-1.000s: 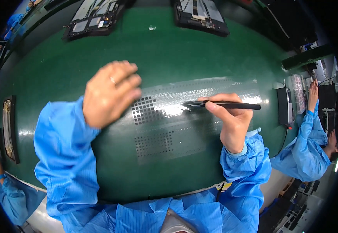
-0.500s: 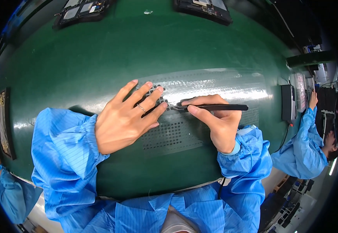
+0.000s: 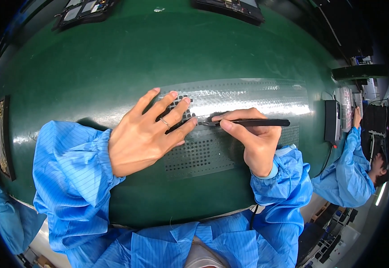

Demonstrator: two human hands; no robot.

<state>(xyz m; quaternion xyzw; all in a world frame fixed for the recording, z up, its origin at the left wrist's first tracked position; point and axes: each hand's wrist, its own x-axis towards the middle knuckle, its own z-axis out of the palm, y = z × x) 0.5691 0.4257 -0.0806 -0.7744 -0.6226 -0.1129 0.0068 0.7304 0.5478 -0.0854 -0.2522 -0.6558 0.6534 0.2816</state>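
A clear plastic sheet point(image 3: 225, 157) with rows of small black pieces point(image 3: 193, 152) lies on the green work surface. My left hand point(image 3: 146, 137), wearing a ring, rests flat across the sheet's left part with its fingers spread, partly covering some larger black squares. Black tweezers point(image 3: 268, 122) are pinched between the thumb and fingers of my right hand point(image 3: 261, 145). Their tips point left, down at the sheet, close to my left fingertips. Whether the tips grip a piece is too small to tell.
Dark-framed devices point(image 3: 85, 11) with exposed parts stand at the far edge, another point(image 3: 237, 9) beside them. A similar frame point(image 3: 4, 138) lies at far left. On the right are a black box point(image 3: 332, 120) with a cable and a co-worker in blue point(image 3: 346, 174); another person's sleeve point(image 3: 13, 219) shows at left.
The tweezers and my right hand have shifted very slightly right. My left hand remains spread on the sheet, almost unmoved. The whole view has drifted a little.
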